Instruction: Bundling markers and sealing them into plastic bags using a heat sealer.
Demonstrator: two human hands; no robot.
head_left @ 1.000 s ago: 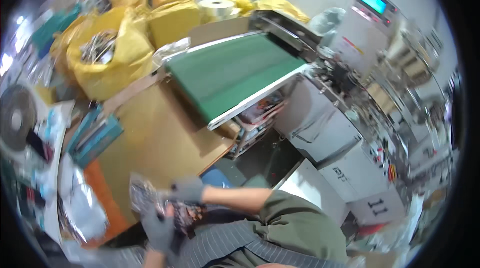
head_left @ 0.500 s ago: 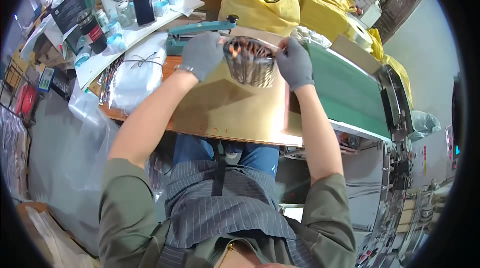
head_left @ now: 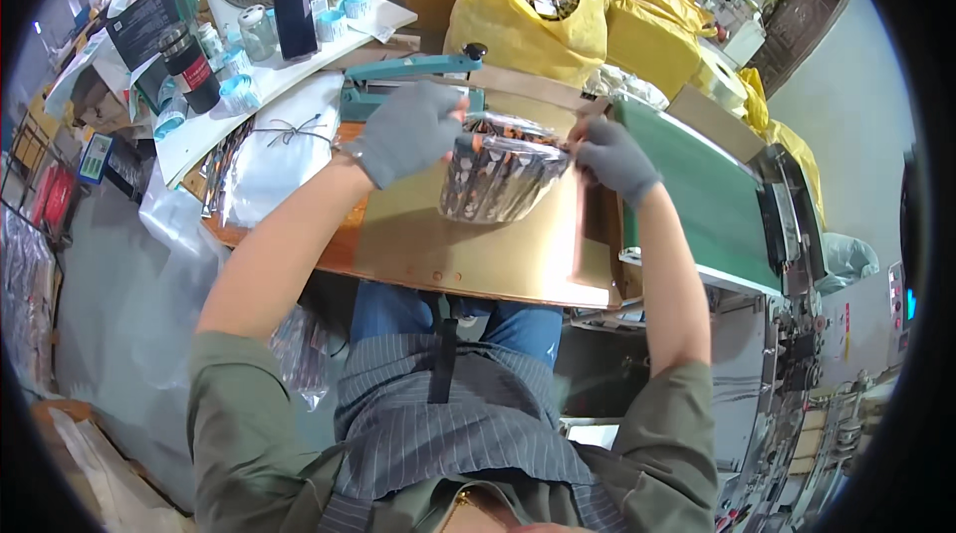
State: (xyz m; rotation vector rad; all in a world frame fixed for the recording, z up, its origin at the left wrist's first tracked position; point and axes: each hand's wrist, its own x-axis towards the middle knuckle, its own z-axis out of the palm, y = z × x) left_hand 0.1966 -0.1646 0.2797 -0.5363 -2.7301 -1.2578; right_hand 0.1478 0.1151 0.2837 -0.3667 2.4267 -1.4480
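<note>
A clear, shiny plastic bag (head_left: 503, 180) hangs between my hands over the brown-gold board, packed with dark, slim pieces that have orange bits. What kind of pieces they are I cannot make out. My left hand (head_left: 413, 132), in a grey fingertip-less glove, pinches the bag's upper left edge. The upper right corner is gripped by my right hand (head_left: 612, 160), gloved the same way, with fingers closed. The bag tilts slightly, its top edge facing away from me. Below it lies the smooth board (head_left: 418, 254) on the wooden table.
Behind the bag is a teal hand sealer (head_left: 413, 68). A green conveyor belt (head_left: 697, 195) runs along the right. Flat clear bags (head_left: 279, 155) lie at left, by a white shelf (head_left: 299, 65) with jars, a tumbler and a phone. A yellow sack (head_left: 528, 25) of metal pieces stands at the back.
Both hands have brought the bag nearer to me and lower. My right hand has shifted slightly right, and the view has moved a little.
</note>
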